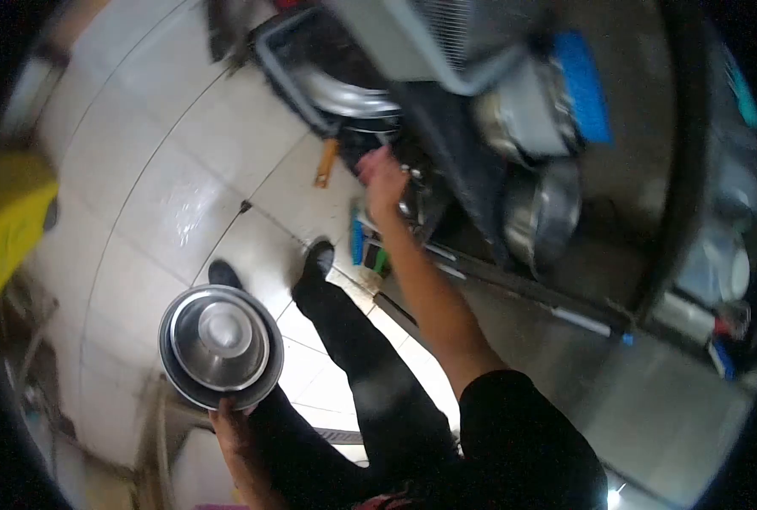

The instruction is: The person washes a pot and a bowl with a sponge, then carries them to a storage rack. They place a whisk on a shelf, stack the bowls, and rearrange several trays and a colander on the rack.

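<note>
In the lower left, my left hand grips the near rim of a stack of nested steel bowls. The bowls get smaller toward the middle, and they are held above the floor. My right hand reaches forward and down beside the low shelf, close to a dark crate with shiny round metalware in it. Blur and the hand's angle hide its fingers, and a pinkish patch shows at their end. An orange-brown handle sticks out just left of that hand.
Steel pots and a container with a blue cover stand on the dark shelf at right. A steel counter runs along my right side. Light floor tiles look wet. A yellow object stands at far left.
</note>
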The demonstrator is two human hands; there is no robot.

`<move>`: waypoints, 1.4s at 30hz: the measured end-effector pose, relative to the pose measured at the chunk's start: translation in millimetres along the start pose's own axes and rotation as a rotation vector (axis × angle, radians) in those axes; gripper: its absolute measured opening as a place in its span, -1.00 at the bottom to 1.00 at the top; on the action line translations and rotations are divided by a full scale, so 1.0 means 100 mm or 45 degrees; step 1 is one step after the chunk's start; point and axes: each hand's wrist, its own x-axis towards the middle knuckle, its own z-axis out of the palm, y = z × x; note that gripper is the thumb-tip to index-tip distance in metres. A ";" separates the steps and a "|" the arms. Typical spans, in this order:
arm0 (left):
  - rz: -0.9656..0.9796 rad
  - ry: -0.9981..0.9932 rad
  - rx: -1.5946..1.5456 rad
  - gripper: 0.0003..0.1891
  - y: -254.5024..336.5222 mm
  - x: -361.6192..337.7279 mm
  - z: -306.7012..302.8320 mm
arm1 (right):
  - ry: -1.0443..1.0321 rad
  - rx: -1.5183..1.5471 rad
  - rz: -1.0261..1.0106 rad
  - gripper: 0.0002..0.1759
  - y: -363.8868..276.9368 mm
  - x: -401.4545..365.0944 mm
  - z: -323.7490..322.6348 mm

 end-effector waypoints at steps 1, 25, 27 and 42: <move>0.052 -0.091 0.025 -0.50 0.01 0.01 -0.07 | -0.127 0.616 0.445 -0.72 -0.19 -0.47 -0.18; 0.206 -0.254 0.386 -0.49 0.24 -0.93 0.65 | -0.116 -0.866 0.723 -0.16 1.28 0.39 -3.85; 0.149 -0.208 0.410 -0.50 0.19 -1.02 0.72 | 0.127 -0.856 0.465 -0.45 0.75 0.17 -3.95; 0.006 -0.248 0.286 -0.54 0.05 -0.84 0.60 | -0.396 -0.917 0.120 -0.63 1.63 -1.38 -1.41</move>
